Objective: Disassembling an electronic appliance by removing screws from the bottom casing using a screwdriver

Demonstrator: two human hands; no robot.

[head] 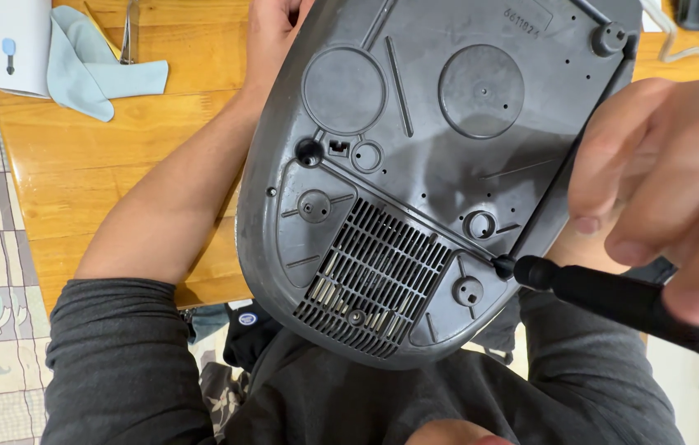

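I kept my left hand (271,37) curled over the far edge of the grey appliance base (423,165), tipped up against me above the wooden table (77,165), so my right hand (670,198), fingers closed round the black screwdriver (613,301), could reach a rim screw.

Screwdriver (613,301) right of appliance base (423,165)

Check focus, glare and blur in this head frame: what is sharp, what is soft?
Head view: the grey appliance base and its vent grille are sharp, with a soft sheen across the middle; the right hand, close to the lens, is blurred, as is the black screwdriver handle; the left hand is partly hidden behind the base; the wooden table shows mild glare.
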